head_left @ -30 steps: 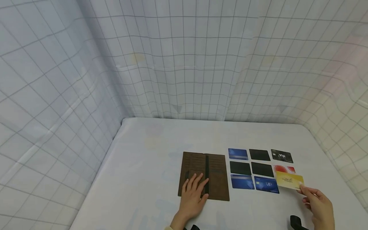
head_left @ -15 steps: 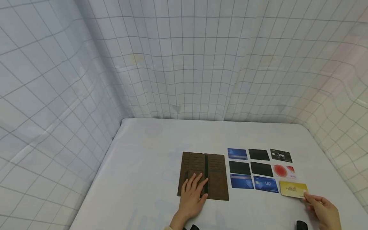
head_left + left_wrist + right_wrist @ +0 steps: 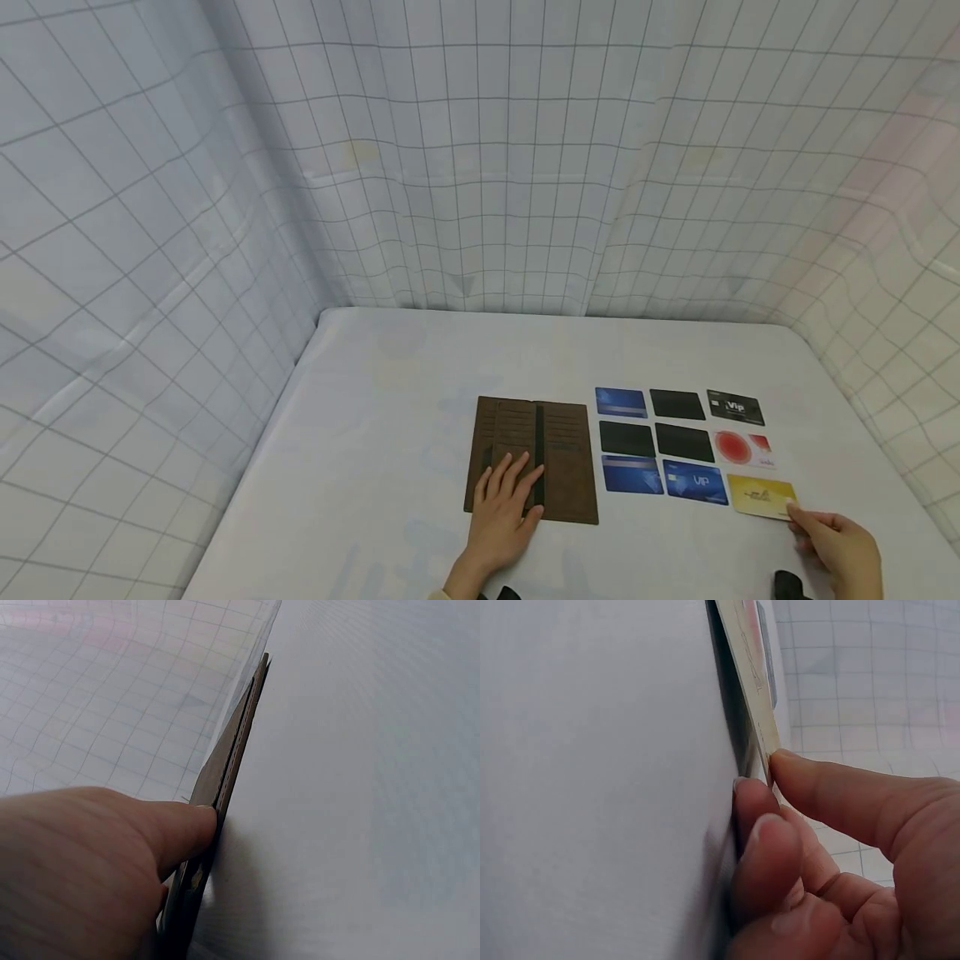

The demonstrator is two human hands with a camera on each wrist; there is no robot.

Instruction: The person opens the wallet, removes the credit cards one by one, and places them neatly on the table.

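Note:
A brown wallet (image 3: pixel 570 483) lies spread flat on the white table, rows of card slots showing. My left hand (image 3: pixel 498 517) rests on its lower left part with fingers spread; in the left wrist view the thumb (image 3: pixel 187 825) lies at the wallet's edge. At the right, my right hand (image 3: pixel 840 546) pinches the lower right corner of a yellow card (image 3: pixel 759 496) between thumb and fingers. The right wrist view has that card (image 3: pixel 754 697) edge-on, slightly tilted off the cloth. Left of it lies a blue VIP card (image 3: pixel 696 481), and above it a white card with a red circle (image 3: pixel 742 448).
More cards lie in rows right of the wallet: a blue card (image 3: pixel 632 474), black cards (image 3: pixel 684 442), another blue card (image 3: pixel 621 402) and a black Vip card (image 3: pixel 735 407). Gridded white curtains (image 3: pixel 465 167) surround the table (image 3: pixel 375 433) at the back and sides.
The yellow card has moved down from over the white-and-red card into the spot right of the blue VIP card, my right hand moving with it. The left hand stays on the wallet.

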